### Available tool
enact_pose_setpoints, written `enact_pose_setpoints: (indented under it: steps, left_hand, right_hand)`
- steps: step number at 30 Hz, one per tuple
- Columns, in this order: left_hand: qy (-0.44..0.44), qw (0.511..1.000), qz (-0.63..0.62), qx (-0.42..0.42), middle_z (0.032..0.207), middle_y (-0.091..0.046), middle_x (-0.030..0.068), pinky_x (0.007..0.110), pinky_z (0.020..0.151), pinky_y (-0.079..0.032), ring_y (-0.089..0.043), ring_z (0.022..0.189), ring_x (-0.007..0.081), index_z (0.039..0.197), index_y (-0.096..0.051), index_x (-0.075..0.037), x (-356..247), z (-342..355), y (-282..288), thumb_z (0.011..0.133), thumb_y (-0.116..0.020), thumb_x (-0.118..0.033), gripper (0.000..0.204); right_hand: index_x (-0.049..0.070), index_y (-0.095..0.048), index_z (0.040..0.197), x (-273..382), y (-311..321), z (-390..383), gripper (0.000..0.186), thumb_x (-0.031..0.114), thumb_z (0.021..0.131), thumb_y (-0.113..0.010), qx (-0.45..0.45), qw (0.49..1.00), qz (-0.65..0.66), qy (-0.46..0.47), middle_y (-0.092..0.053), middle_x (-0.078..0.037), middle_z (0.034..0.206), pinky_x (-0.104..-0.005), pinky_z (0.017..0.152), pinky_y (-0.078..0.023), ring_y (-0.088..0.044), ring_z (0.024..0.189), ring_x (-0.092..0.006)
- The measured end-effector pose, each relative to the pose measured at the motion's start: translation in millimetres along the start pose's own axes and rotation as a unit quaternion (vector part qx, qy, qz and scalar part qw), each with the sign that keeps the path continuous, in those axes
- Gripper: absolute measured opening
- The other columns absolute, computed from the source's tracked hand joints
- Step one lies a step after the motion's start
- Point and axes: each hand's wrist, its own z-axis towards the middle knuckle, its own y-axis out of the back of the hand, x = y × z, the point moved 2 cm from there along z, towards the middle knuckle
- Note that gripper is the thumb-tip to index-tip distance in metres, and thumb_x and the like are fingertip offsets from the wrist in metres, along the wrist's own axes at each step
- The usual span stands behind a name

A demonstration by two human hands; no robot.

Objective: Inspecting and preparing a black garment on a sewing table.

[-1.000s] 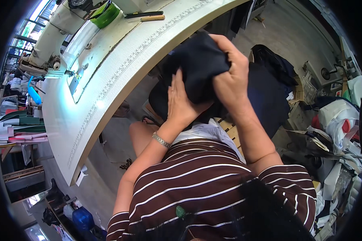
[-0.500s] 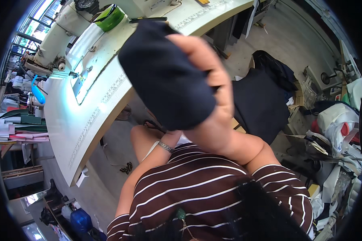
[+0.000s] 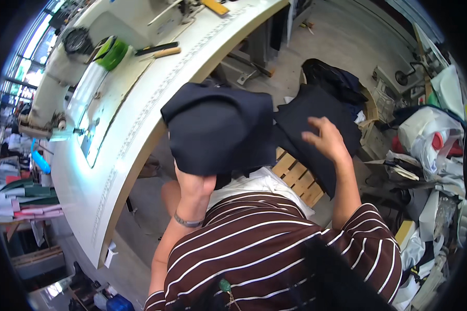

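A dark navy fabric piece (image 3: 220,127) spreads over my left hand (image 3: 194,185) at the table's front edge. That hand grips it from below; its fingers are hidden beneath the cloth, with the palm's heel and wrist showing. To the right, my right hand (image 3: 327,141) hovers with fingers apart and nothing in them. Under or behind it lies a larger dark fabric piece (image 3: 316,111), draped over a slatted wooden stand (image 3: 298,176). I cannot tell whether the right hand touches that cloth.
A white sewing table (image 3: 83,207) with a printed ruler edge curves along the left, carrying a sewing machine (image 3: 41,106). On it lie a green tape-like roll (image 3: 110,53), a wooden-handled awl (image 3: 166,52) and a yellow tool (image 3: 215,6). Plastic bags (image 3: 425,129) pile up at right.
The navy fabric has come down from close to the camera and now lies spread over my left hand. My right hand has let go of it and moved right, above the larger cloth.
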Motion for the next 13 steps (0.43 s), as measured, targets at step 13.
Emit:
enact_pose_setpoints:
  steps: [13]
  left_hand:
    - [0.184,0.977,0.064,0.088,0.127,-0.048,0.0105,0.039,0.098,-0.041,-0.050,0.114,0.0259,0.132,-0.038,-0.005,48.3,-12.1,4.0,0.091,-0.051,-0.024,0.047]
  right_hand:
    - [-0.004,-0.045,0.125,87.0,-84.5,-5.7,0.055,0.020,0.079,-0.065,0.285,0.334,0.897,-0.038,-0.055,-0.017,0.120,-0.0377,0.099,-0.041,-0.056,0.107,-0.0275]
